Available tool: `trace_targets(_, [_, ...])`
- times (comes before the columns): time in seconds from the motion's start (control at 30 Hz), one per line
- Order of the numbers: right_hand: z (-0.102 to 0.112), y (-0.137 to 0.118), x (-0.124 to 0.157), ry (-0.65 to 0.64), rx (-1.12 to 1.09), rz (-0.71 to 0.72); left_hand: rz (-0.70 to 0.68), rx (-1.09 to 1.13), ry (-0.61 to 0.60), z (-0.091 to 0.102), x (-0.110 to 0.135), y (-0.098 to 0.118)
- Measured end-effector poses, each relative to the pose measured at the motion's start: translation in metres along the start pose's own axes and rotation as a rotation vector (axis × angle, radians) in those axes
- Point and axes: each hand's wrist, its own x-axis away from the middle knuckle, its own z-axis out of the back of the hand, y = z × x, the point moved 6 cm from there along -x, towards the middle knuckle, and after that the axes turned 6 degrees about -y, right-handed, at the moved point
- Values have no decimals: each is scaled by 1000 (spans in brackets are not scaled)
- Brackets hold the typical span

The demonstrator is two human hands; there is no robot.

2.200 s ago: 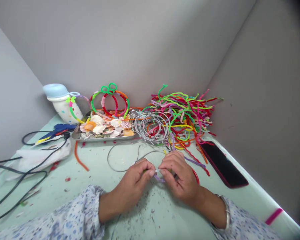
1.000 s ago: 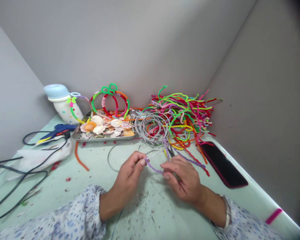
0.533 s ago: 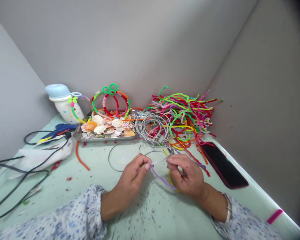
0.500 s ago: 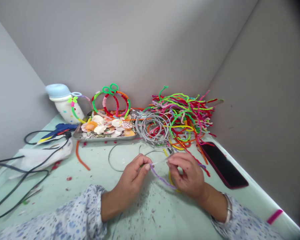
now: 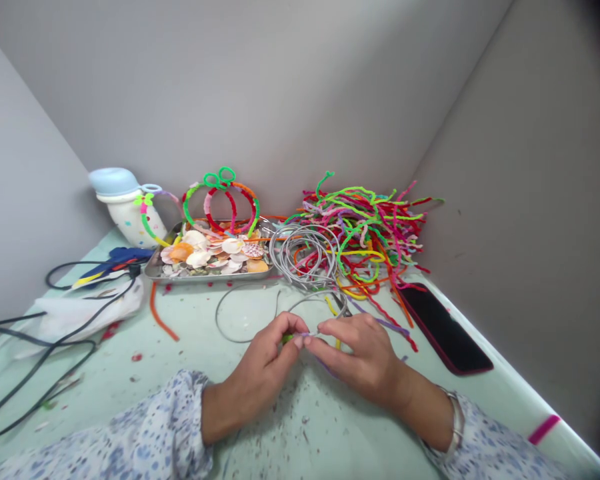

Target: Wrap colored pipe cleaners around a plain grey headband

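Closely paired, the left hand (image 5: 265, 363) and right hand (image 5: 370, 363) pinch one purple fuzzy strand (image 5: 326, 367) between narrowed fingers, presumably to steady it above the table (image 5: 280, 433). Beyond, perhaps set back for working room, are one grey wire coil (image 5: 305, 257), one tray (image 5: 200, 279) of shells (image 5: 197, 259) too heaped to count, one phone (image 5: 445, 330) and one bottle (image 5: 135, 221).

Your thin purple strand (image 5: 326, 368) looks fuzzy, matt; coiled grey cord (image 5: 307, 283) smooth, plastic-like. Shallow silver rectangular tray (image 5: 210, 279), near far edge of your pale-green tabletop (image 5: 180, 363): shiny metal. Flat black phone (image 5: 447, 328), right edge: glossy.
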Motion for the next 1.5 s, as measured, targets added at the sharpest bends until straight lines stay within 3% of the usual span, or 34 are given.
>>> trace_targets(0.77, [7,-2,-4,21,-49,5,-25,-232,-8,-2,-1,-1])
trace_targets(1.1, [5,2,-6,69,-146,-113,-42,-280,10,-2,-1,2])
trace_targets(1.5, [7,2,-11,81,-261,-147,-55,-308,-5,-4,0,-2])
